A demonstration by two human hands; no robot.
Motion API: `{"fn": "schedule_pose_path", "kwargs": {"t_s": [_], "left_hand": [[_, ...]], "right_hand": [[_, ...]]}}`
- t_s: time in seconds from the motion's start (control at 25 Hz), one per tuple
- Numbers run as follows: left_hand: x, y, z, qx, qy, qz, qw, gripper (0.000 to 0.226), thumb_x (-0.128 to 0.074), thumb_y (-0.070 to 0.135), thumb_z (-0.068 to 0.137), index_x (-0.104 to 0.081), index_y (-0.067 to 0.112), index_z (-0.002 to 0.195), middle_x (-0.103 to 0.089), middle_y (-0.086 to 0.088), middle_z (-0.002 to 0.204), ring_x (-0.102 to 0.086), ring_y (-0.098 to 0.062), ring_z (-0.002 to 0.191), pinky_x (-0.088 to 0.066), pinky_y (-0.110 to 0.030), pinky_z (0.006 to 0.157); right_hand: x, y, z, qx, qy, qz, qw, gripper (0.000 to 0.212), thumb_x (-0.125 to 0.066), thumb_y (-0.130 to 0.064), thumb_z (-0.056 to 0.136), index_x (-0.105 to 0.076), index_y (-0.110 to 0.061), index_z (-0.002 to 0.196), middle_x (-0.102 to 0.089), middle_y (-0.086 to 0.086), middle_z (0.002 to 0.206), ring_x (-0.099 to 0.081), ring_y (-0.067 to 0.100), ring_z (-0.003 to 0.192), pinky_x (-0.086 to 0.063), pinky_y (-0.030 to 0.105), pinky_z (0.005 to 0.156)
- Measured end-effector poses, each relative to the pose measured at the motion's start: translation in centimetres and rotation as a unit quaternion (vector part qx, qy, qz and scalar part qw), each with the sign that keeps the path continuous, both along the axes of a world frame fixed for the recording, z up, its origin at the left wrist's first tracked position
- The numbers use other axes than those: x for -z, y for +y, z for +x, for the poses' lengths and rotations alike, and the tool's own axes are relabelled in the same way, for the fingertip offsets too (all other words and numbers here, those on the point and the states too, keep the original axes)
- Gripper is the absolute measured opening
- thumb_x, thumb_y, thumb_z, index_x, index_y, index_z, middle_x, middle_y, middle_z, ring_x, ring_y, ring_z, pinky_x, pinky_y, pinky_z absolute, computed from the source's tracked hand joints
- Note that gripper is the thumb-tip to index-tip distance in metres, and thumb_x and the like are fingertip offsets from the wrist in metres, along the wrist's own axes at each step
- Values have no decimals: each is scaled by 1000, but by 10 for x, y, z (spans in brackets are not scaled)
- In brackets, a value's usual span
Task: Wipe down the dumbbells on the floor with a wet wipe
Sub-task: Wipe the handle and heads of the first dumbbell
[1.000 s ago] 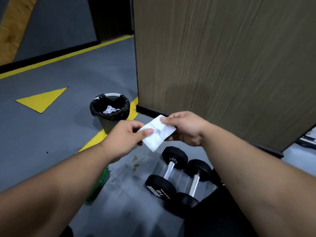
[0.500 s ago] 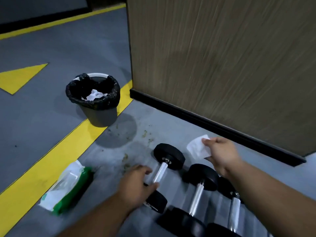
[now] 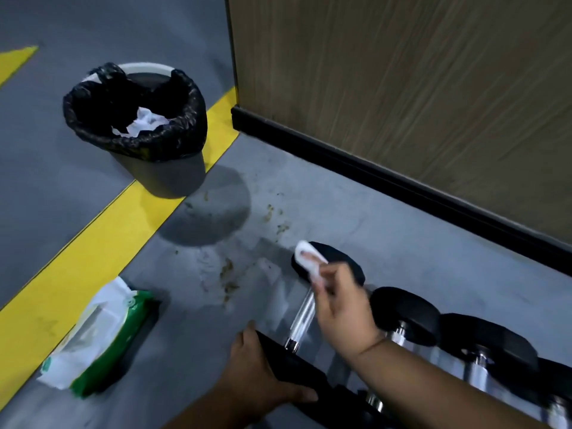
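A wood-grain wall panel (image 3: 402, 103) with a black skirting stands behind a grey floor (image 3: 325, 205) crossed by a yellow stripe. On the floor sit a lined bin (image 3: 136, 131), a green pack of wipes (image 3: 99, 339) and a row of dumbbells. The nearest dumbbell (image 3: 301, 317) lies with its long axis running from the person away toward the wall, far head up-frame. The left hand (image 3: 263, 376) grips its near head, fingers curled over it. The right hand (image 3: 343, 308), closer to the far head, pinches the wet wipe (image 3: 309, 261), which presses on that far head's rim. The wiping likely travels along the axis, back toward the handle.
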State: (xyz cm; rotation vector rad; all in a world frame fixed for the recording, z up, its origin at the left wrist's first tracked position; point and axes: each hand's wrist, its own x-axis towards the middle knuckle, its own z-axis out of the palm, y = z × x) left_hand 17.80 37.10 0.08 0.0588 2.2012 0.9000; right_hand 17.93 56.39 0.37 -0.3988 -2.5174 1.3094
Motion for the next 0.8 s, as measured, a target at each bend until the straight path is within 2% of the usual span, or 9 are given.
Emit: {"fn": "schedule_pose_path", "kwargs": {"t_s": [0.08,0.12,0.2,0.28,0.4,0.48,0.56,0.68,0.8], "left_hand": [[0,3,2,-1,13,-2,1000,168,-97,65,39,4,9,160,-12,-2,161,-11,-16,155,-17,-21,119],[0,3,4,-7,13,1,1000,166,-98,64,40,3,10,160,-13,-2,161,-13,-15,154,-20,-21,119],[4,1,5,-20,-3,8,1000,166,-97,65,39,3,14,162,-13,-1,162,-17,-16,153,-25,-25,120],[6,-1,4,-22,-10,11,1000,168,-96,66,36,2,15,162,-14,-2,162,-19,-17,153,-26,-25,120],[5,-2,4,-23,-2,9,1000,167,-95,69,37,1,15,162,-15,-5,162,-21,-19,153,-26,-26,120],[5,-1,4,-20,2,7,1000,164,-95,69,39,0,15,162,-15,-4,163,-21,-19,153,-27,-27,121],[5,-1,3,-21,-2,4,1000,163,-95,69,39,-2,16,162,-14,-3,163,-23,-19,152,-29,-27,120],[7,-1,4,-23,0,-3,1000,163,-95,68,38,-3,16,162,-16,-4,163,-24,-19,152,-29,-27,120],[8,0,5,-27,6,-2,1000,163,-95,68,38,-4,16,162,-18,-4,162,-24,-18,152,-28,-25,119]], "right_hand": [[42,6,21,-243,-69,125,959,33,-48,-25,106,-58,-21,137,-63,1,145,-58,14,136,-42,22,115],[59,12,29,-304,-94,165,933,32,-46,-25,105,-53,-28,137,-58,3,152,-48,22,147,-39,34,121],[73,22,35,-344,-105,187,914,39,-52,-17,104,-45,-36,137,-51,2,158,-31,22,156,-34,44,126],[69,31,40,-401,-59,201,892,45,-55,-19,106,-47,-27,150,-50,4,160,-26,18,157,-25,37,129],[61,41,31,-509,-36,272,816,51,-48,-19,109,-40,-19,160,-40,-2,167,-25,15,159,-22,44,129],[62,52,15,-445,-54,335,829,61,-45,-5,99,-42,-18,158,-40,1,167,-29,21,157,-36,56,121],[58,57,8,-365,-96,338,862,67,-36,-2,89,-47,-12,155,-43,8,164,-34,28,154,-47,57,112],[61,38,46,-433,-91,233,866,58,-45,-9,102,-43,-19,160,-35,-5,169,-26,21,159,-38,42,123],[55,47,39,-485,-94,187,849,72,-53,-5,100,-35,-32,164,-23,-16,172,-19,9,160,-32,37,126]]}}
